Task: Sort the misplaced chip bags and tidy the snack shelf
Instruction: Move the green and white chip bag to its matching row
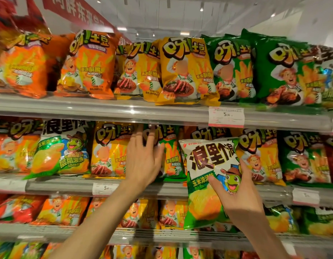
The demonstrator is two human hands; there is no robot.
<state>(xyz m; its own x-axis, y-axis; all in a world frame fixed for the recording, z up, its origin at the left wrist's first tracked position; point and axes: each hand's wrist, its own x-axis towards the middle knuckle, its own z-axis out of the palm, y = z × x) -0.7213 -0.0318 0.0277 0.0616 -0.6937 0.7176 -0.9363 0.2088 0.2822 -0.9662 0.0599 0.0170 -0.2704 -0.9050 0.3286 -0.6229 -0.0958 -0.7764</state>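
Nearest the camera, at the lower right of the frame, the right hand grasped a white-and-green corn chip bag, thumb across its front and fingers curled behind its right edge, holding it clear of the shelf and upright. Judging by its design, it looked like a stray lifted from among the fry-style bags, and a matching white-and-green bag stood at the left of the same row, a likely home for it.

Slightly further in, at the middle of the frame, the left hand reached with straight, spread fingers onto a green bag on the middle shelf, touching it and apparently pressing it back or steadying it; it gripped nothing.

Beyond the hands, the grey shelves ran across the frame with clear front lips and white price tags. Orange, yellow and green bags stood in rows on the upper shelf, colours mixed in places on the row below. Overhead at the upper left hung a red banner, with a pale ceiling and spotlights behind.
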